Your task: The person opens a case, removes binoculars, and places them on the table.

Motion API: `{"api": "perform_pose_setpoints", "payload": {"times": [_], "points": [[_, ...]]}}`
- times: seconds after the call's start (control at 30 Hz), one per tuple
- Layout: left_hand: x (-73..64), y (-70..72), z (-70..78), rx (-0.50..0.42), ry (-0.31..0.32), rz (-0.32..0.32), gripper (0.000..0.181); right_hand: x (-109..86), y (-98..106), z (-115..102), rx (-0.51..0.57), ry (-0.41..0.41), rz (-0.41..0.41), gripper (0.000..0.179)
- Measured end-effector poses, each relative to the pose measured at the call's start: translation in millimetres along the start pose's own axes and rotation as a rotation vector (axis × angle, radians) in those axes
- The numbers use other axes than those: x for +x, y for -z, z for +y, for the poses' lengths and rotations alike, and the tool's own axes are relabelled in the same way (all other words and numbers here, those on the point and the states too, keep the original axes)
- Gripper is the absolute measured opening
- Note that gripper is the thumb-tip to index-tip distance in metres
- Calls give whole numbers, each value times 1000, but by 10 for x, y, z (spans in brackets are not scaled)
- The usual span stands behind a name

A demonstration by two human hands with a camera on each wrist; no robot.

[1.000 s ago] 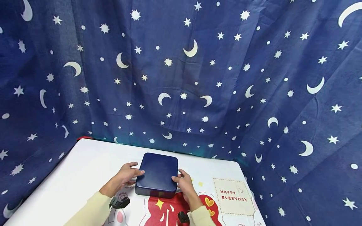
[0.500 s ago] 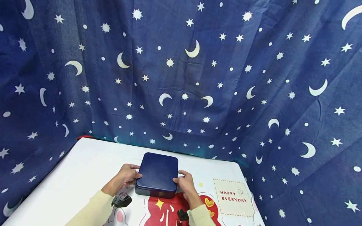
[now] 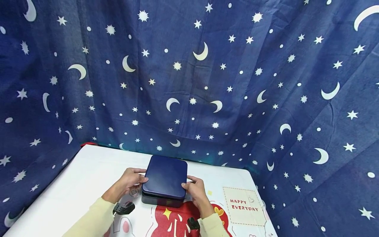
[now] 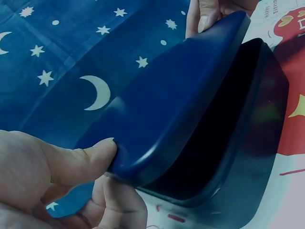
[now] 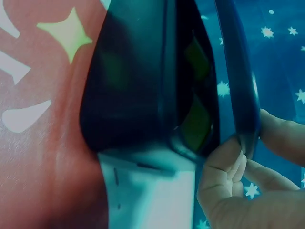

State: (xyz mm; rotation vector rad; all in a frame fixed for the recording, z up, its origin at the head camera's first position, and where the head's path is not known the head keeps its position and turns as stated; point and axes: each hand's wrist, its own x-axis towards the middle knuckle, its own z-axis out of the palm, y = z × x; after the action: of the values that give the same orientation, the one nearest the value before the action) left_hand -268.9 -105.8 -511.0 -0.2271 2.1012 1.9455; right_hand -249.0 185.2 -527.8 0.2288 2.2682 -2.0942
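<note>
A dark blue rectangular lid [image 3: 165,176] is raised over its matching box [image 3: 162,201], with a dark gap between them. My left hand [image 3: 130,180] pinches the lid's left edge, thumb on top and fingers curled below, as the left wrist view shows. At the opposite edge, my right hand [image 3: 196,191] grips the lid between thumb and fingers. The lid stands tilted to the box rim [image 4: 238,162] in the left wrist view. Inside the box, greenish-yellow shapes [image 5: 195,121] show in the right wrist view; most of the interior is hidden.
The box stands on a white table cover [image 3: 91,177] printed with a red patch and a "HAPPY EVERYDAY" panel [image 3: 245,205]. A blue star-and-moon curtain [image 3: 189,82] rises behind the table and along both sides.
Both hands have taken hold of the lid's edges and lifted it off the box, moving it up and slightly away. The box has stayed in place.
</note>
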Motion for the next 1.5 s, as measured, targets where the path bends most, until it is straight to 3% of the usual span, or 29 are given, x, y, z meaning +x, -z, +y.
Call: {"api": "perform_pose_setpoints", "payload": {"times": [0.53,0.8,1.5], "points": [[-99,328,131,-9,4,-42,63,-96,-225,-218,39,24,-27,57],[-123,544,168,-9,5,-26,65,-74,-421,-276,75,46,-51,53],[-235,915,55,-25,1,-27,68,-155,-770,-325,98,42,-49,54]]}}
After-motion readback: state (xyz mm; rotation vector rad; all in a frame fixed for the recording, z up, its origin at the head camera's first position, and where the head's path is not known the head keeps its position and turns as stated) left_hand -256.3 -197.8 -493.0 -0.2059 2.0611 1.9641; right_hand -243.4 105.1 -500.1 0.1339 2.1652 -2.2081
